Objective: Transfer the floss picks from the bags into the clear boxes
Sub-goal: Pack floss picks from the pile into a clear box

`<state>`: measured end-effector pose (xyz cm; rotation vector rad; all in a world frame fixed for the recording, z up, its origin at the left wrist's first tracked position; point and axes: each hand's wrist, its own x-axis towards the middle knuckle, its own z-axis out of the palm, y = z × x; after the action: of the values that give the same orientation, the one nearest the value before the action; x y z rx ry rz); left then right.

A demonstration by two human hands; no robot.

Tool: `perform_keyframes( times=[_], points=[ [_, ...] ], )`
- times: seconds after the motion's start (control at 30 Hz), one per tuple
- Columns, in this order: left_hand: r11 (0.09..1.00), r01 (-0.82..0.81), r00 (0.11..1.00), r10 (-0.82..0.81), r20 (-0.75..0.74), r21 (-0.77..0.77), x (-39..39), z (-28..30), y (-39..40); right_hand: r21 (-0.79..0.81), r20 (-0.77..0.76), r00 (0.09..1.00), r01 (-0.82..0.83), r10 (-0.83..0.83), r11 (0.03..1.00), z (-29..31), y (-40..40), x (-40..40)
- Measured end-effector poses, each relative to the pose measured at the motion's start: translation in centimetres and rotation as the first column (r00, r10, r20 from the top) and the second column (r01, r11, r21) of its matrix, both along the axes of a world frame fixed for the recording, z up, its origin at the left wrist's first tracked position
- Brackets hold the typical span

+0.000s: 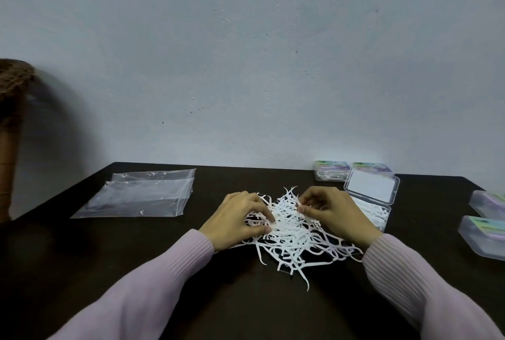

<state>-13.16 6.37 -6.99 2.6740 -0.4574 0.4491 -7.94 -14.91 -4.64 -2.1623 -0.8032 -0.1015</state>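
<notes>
A loose pile of white floss picks (292,233) lies on the dark table (191,285) in front of me. My left hand (236,219) rests on the pile's left side, its fingers curled into the picks. On the pile's right side, my right hand (332,214) pinches picks between thumb and fingertips. Just right of that hand stands an open clear box (375,207) with picks inside and its lid raised. Two flat clear plastic bags (142,194) lie at the back left.
Two shut boxes with coloured labels (332,170) stand at the back by the wall. Two more shut clear boxes (482,235) sit at the right edge. A brown object (11,132) stands beyond the table's left corner.
</notes>
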Motion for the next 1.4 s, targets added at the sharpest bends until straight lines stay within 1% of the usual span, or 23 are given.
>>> perform_keyframes(
  times=[0.1, 0.2, 0.3, 0.4, 0.5, 0.57, 0.63, 0.73, 0.8, 0.87, 0.93, 1.0, 1.1, 1.17, 1.27, 1.4],
  points=[
    [1.000, 0.003, 1.000, -0.003, 0.003, -0.011, 0.1, -0.2, 0.0, 0.089, -0.062, 0.998, -0.002, 0.008, 0.996, 0.0, -0.1, 0.2],
    [0.999, 0.000, 1.000, -0.001, -0.024, -0.046, 0.2, -0.3, -0.1, 0.173, -0.101, 0.995, 0.005, 0.012, 0.985, 0.1, -0.1, 0.2],
    [0.999, 0.003, 0.998, -0.005, -0.064, -0.040, 0.2, -0.2, -0.5, 0.215, -0.117, 0.993, -0.003, 0.029, 0.977, 0.2, -0.2, 0.2],
    [0.995, 0.013, 0.993, -0.024, -0.115, -0.101, 0.1, 0.0, -0.7, 0.257, -0.128, 0.990, -0.023, 0.058, 0.966, 0.2, -0.3, 0.2],
    [0.991, 0.038, 0.983, -0.060, -0.173, -0.127, 0.0, 0.1, -0.6, 0.325, -0.128, 0.989, -0.025, 0.070, 0.945, 0.2, -0.2, 0.3],
    [0.990, 0.046, 0.981, -0.070, -0.180, -0.130, 0.1, 0.0, -0.5, 0.391, -0.145, 0.985, -0.031, 0.095, 0.920, 0.3, -0.2, 0.3],
    [0.989, 0.035, 0.985, -0.058, -0.163, -0.144, 0.1, -0.1, -0.5, 0.418, -0.145, 0.984, -0.031, 0.100, 0.908, 0.3, -0.2, 0.3],
    [0.986, 0.016, 0.991, -0.037, -0.127, -0.164, 0.0, -0.1, -0.7, 0.328, -0.064, 0.997, -0.014, 0.037, 0.945, 0.5, -0.4, 0.2],
    [0.990, 0.025, 0.996, -0.036, -0.083, -0.139, 0.0, -0.1, -0.8, 0.200, 0.022, 1.000, -0.011, 0.007, 0.980, 0.7, -0.6, 0.2],
    [0.998, 0.028, 0.999, -0.029, -0.014, -0.062, 0.0, -0.1, -0.8, 0.044, 0.048, 0.996, -0.073, 0.071, 0.996, 0.8, -0.7, 0.1],
    [1.000, 0.010, 0.999, -0.010, 0.049, 0.001, 0.0, -0.3, -0.8, -0.108, 0.046, 0.987, -0.147, 0.153, 0.983, 0.6, -0.8, 0.2],
    [0.999, -0.008, 0.994, 0.005, 0.105, 0.032, 0.0, -0.3, -0.8, -0.239, 0.065, 0.979, -0.175, 0.196, 0.955, 0.4, -0.7, 0.2],
    [0.997, -0.018, 0.989, 0.007, 0.148, 0.072, -0.2, 0.0, -0.9, -0.371, 0.043, 0.965, -0.224, 0.258, 0.901, 0.1, -0.8, 0.2],
    [0.999, -0.012, 0.993, 0.008, 0.121, 0.037, -0.4, 0.3, -0.9, -0.417, 0.011, 0.956, -0.262, 0.294, 0.870, 0.1, -0.9, 0.2],
    [0.999, 0.000, 0.999, 0.002, 0.032, -0.037, -0.5, 0.4, -0.5, -0.469, -0.007, 0.945, -0.293, 0.328, 0.833, 0.4, -0.9, 0.0],
    [0.990, 0.017, 0.994, -0.031, -0.103, -0.137, -1.1, 0.9, 0.0, -0.498, -0.012, 0.944, -0.292, 0.330, 0.817, 0.7, -1.1, -0.2]
  ],
)
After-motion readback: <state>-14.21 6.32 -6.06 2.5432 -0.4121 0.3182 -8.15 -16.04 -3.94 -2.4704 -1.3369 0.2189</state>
